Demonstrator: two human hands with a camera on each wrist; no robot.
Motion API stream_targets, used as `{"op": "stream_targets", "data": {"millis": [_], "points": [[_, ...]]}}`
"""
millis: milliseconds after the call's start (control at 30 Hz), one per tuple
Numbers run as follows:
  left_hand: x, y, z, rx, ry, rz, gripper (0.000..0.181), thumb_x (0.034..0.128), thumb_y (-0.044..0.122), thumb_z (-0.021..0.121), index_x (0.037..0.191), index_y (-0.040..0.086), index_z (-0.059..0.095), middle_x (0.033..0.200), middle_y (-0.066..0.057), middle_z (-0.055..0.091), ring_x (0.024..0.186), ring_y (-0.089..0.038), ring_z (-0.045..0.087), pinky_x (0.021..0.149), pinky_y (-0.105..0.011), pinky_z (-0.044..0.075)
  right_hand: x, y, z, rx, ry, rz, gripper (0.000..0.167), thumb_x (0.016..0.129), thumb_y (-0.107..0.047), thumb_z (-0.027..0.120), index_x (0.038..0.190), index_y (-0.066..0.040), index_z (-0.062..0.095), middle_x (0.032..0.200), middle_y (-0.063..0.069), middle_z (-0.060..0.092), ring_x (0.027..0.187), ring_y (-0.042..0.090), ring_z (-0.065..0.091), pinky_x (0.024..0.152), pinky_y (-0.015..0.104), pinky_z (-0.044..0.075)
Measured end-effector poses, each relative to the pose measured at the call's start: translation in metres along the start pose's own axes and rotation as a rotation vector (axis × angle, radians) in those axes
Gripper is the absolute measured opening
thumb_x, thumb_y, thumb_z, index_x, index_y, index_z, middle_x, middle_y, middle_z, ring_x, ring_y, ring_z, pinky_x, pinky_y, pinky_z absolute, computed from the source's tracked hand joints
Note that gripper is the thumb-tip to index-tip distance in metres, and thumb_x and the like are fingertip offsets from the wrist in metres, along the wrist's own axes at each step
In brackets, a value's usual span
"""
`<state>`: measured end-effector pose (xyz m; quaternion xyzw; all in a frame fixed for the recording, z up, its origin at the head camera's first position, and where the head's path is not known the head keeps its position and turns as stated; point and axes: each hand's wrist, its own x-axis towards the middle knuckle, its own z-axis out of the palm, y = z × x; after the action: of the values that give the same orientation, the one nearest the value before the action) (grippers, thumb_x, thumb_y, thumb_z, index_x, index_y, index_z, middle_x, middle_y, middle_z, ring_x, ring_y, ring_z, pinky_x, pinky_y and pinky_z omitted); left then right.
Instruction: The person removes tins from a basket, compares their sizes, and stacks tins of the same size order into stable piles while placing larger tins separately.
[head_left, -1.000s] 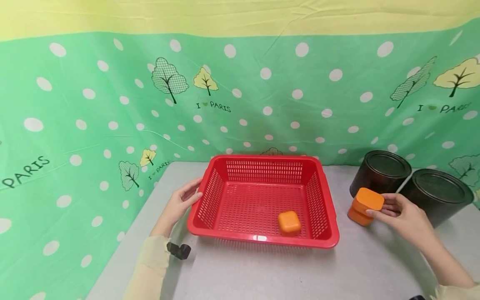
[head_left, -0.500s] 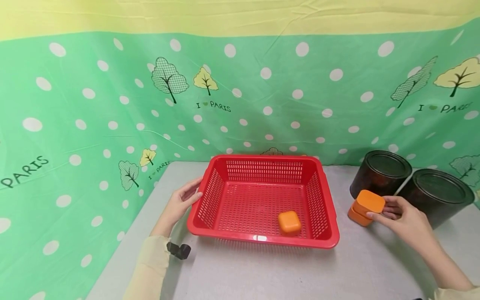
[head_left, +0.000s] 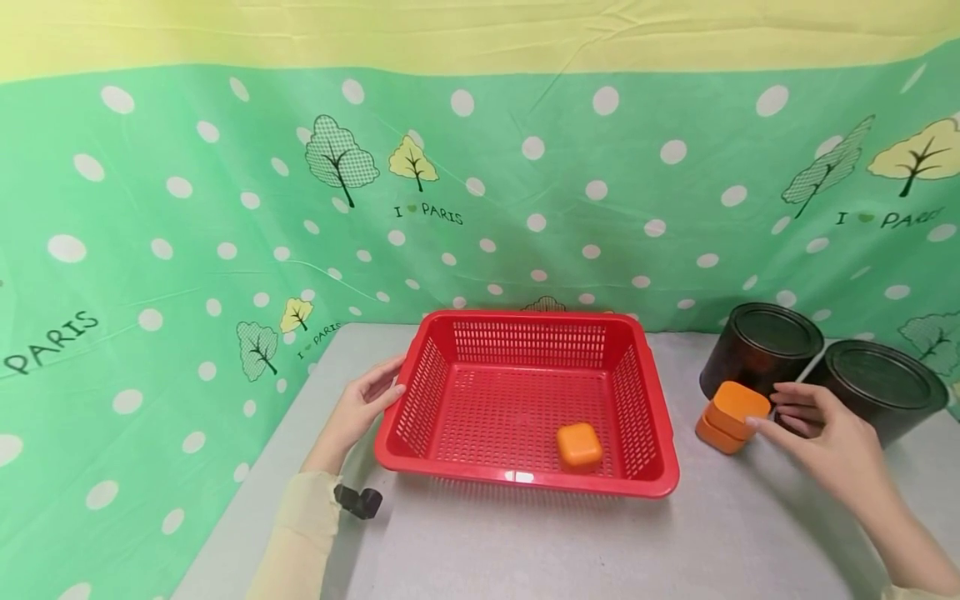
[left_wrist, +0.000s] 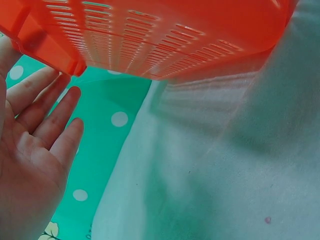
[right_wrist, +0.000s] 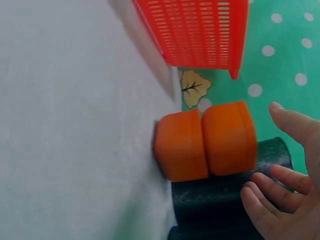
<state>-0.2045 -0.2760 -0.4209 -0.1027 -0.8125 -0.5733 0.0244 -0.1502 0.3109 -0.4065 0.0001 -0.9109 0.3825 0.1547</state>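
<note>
A red plastic basket [head_left: 525, 483] stands on the table in the head view. Inside it, near the front right, lies an orange rounded-square box [head_left: 579, 444]. My left hand [head_left: 363, 408] is at the basket's left rim, thumb on the edge; the left wrist view shows its fingers [left_wrist: 57, 115] nearly straight beneath the rim. Right of the basket, an upper orange box [head_left: 738, 406] sits on a lower orange box [head_left: 722, 433]. Beside this stack is my right hand [head_left: 832, 437], holding nothing. In the right wrist view its thumb and fingers [right_wrist: 280, 192] stand apart from the boxes.
Two dark cylindrical cans, a left one [head_left: 765, 350] and a right one [head_left: 885, 379], stand close behind the orange stack and right hand. A green patterned cloth [head_left: 480, 183] hangs along the back and left of the grey table [head_left: 517, 550].
My right hand lowers the upper orange box onto the lower one, lets go and draws away to the right. The left hand and basket keep their place.
</note>
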Motion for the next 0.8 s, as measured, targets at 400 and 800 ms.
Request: {"op": "stream_targets", "data": {"millis": [400, 800], "points": [[0.000, -0.001, 0.000, -0.002, -0.001, -0.004, 0.054, 0.0979, 0.015, 0.063, 0.149, 0.007, 0.046, 0.157, -0.015, 0.043, 0.142, -0.034, 0.043, 0.101, -0.008, 0.044, 0.006, -0.032, -0.007, 0.009, 0.077, -0.057, 0.058, 0.082, -0.024, 0.083, 0.128, -0.002, 0.057, 0.101, -0.034, 0.048, 0.088, -0.031, 0.045, 0.073, -0.009, 0.040], [-0.001, 0.001, 0.000, -0.003, -0.002, -0.012, 0.055, 0.0978, 0.016, 0.063, 0.149, 0.008, 0.046, 0.156, -0.015, 0.043, 0.143, -0.034, 0.044, 0.100, -0.008, 0.045, 0.019, -0.081, 0.007, 0.098, 0.039, -0.164, 0.055, 0.080, -0.020, 0.085, 0.127, -0.007, 0.059, 0.106, -0.023, 0.059, 0.092, -0.026, 0.053, 0.079, -0.006, 0.044]]}}
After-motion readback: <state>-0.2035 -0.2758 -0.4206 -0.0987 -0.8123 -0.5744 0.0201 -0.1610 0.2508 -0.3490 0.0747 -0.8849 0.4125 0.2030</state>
